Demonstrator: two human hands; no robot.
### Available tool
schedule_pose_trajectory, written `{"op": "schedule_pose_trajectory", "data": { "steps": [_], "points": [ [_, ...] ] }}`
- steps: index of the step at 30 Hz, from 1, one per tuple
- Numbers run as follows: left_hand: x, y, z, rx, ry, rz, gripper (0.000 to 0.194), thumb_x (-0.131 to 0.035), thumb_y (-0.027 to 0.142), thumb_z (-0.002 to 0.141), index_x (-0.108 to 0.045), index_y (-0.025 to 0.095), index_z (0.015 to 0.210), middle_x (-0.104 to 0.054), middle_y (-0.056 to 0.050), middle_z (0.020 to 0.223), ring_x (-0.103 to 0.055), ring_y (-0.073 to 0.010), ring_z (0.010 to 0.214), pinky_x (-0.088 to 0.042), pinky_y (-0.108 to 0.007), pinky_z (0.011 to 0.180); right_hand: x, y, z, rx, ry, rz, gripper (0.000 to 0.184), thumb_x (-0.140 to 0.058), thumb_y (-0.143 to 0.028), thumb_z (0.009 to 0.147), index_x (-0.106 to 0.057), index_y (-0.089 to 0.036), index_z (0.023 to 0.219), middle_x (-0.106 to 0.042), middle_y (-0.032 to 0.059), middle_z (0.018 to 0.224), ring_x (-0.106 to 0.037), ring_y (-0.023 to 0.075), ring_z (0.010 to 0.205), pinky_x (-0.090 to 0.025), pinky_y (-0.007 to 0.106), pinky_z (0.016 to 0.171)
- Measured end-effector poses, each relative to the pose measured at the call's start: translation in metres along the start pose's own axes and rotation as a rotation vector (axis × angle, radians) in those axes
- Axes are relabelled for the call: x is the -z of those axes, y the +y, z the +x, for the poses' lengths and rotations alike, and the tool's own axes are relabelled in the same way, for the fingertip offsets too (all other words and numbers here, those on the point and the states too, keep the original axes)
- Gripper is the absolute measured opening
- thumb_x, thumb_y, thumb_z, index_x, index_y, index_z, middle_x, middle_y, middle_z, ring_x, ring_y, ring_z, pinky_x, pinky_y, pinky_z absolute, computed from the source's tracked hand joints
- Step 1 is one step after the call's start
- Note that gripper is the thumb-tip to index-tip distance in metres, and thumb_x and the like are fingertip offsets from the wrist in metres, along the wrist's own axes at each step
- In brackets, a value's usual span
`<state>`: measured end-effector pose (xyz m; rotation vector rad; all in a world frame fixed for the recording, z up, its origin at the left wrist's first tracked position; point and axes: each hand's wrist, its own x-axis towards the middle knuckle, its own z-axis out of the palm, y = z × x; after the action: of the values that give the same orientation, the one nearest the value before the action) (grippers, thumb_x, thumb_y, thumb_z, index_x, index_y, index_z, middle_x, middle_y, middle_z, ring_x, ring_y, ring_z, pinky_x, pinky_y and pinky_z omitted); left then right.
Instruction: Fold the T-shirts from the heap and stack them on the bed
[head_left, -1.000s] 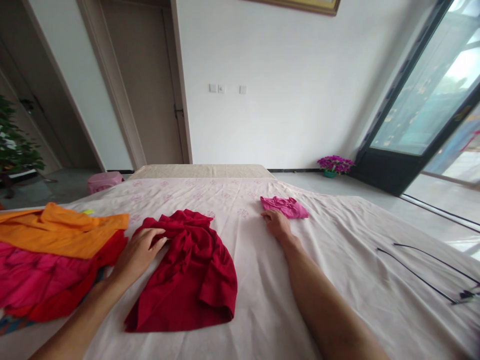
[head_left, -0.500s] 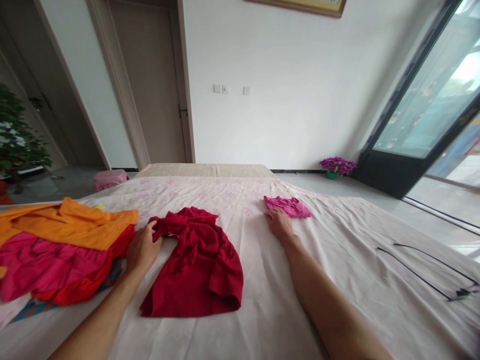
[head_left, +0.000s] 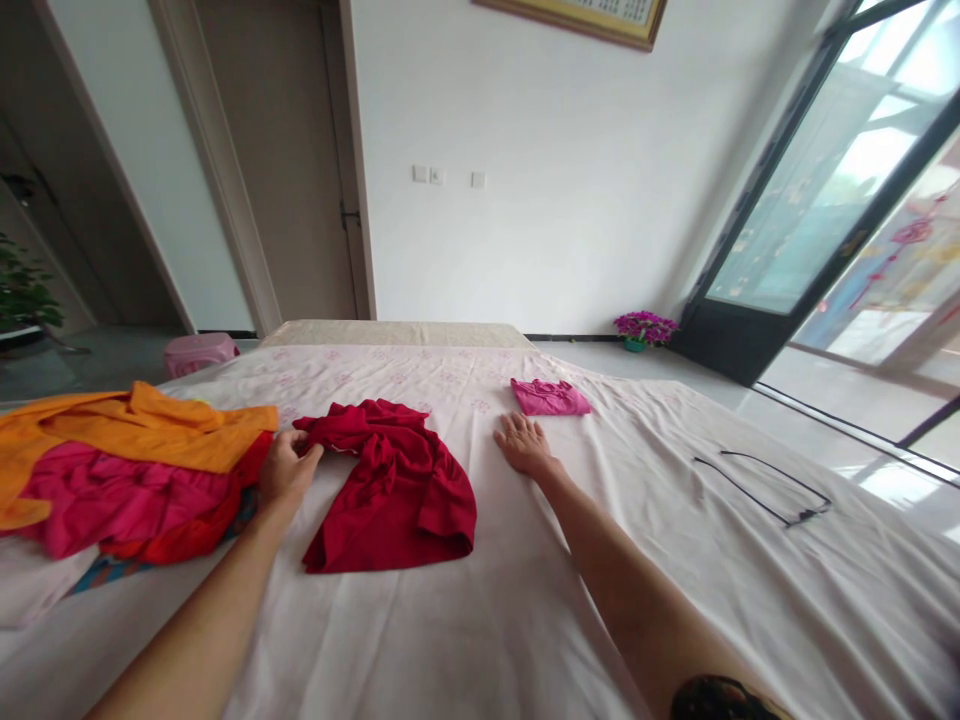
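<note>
We have a dark red shirt (head_left: 394,495) lying on the white sheet (head_left: 525,600), at about 7 o'clock from the middle of our view. Its near edge is straight and smooth, and its far part is all bunched up and wrinkly. Our left hand (head_left: 289,468) is at the shirt's 10 o'clock side, with the fingers curled in and pinching a bit of the red cloth there. Our right hand (head_left: 523,443) lies flat on the sheet, palm down, with its fingers spread out and nothing in them. A small folded pink cloth (head_left: 551,398) sits at 1 o'clock from that hand, close by. At 9 o'clock from the red shirt there is a messy pile of clothes. An orange cloth (head_left: 150,425) is on top, a dark pink cloth (head_left: 127,495) shows under it, and a bright red cloth (head_left: 176,543) pokes out below. Some blue striped cloth (head_left: 112,575) peeks out at the bottom, next to a pale cloth (head_left: 45,585). Over at 3 o'clock from our right hand, a pair of glasses (head_left: 808,514) rests on the sheet. Farther off, purple flowers (head_left: 645,326) stand on the floor (head_left: 577,352) at 2 o'clock from the folded pink cloth, and a pink stool (head_left: 199,352) is at 10 o'clock from the red shirt.
</note>
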<state>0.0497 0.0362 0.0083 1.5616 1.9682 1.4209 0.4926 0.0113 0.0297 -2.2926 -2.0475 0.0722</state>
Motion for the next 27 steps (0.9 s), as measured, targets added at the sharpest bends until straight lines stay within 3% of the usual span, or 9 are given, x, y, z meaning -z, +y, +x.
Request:
{"op": "schedule_pose_trajectory", "data": {
  "steps": [6, 18, 24, 27],
  "points": [
    [0.005, 0.003, -0.002, 0.009, 0.022, -0.102, 0.037, -0.062, 0.043, 0.068, -0.060, 0.020, 0.096, -0.068, -0.008, 0.094, -0.065, -0.0267, 0.089, -0.051, -0.039, 0.084, -0.004, -0.010, -0.019, -0.025, -0.007, 0.012, 0.066, -0.021, -0.054, 0.102, -0.024, -0.020, 0.158, -0.017, 0.0107, 0.166, -0.010, 0.0256, 0.153, -0.005, 0.048, 0.121],
    [0.008, -0.002, -0.002, 0.073, 0.066, -0.347, 0.043, -0.060, 0.047, 0.072, -0.057, 0.018, 0.104, -0.067, -0.006, 0.093, -0.064, -0.0208, 0.082, -0.054, -0.034, 0.077, -0.002, -0.015, -0.031, -0.005, 0.076, -0.001, 0.059, -0.027, -0.049, 0.103, -0.033, -0.020, 0.154, -0.030, 0.0136, 0.161, -0.020, 0.0273, 0.149, -0.013, 0.049, 0.119],
    [0.011, 0.002, -0.004, 0.119, 0.079, -0.427, 0.041, -0.061, 0.045, 0.072, -0.056, 0.019, 0.104, -0.067, -0.006, 0.094, -0.065, -0.0205, 0.085, -0.054, -0.033, 0.079, 0.012, -0.026, -0.031, 0.019, 0.135, 0.026, 0.039, -0.039, -0.030, 0.099, -0.058, -0.017, 0.131, -0.054, 0.0169, 0.138, -0.046, 0.0293, 0.130, -0.031, 0.043, 0.110],
    [0.013, 0.009, -0.007, 0.133, 0.081, -0.449, 0.040, -0.064, 0.045, 0.069, -0.057, 0.019, 0.099, -0.065, -0.004, 0.089, -0.063, -0.0208, 0.082, -0.052, -0.034, 0.077, 0.021, -0.050, -0.026, 0.130, 0.120, 0.258, 0.038, -0.046, -0.016, 0.091, -0.062, -0.020, 0.125, -0.064, 0.0116, 0.126, -0.056, 0.0256, 0.119, -0.040, 0.038, 0.103]
  ]
}}
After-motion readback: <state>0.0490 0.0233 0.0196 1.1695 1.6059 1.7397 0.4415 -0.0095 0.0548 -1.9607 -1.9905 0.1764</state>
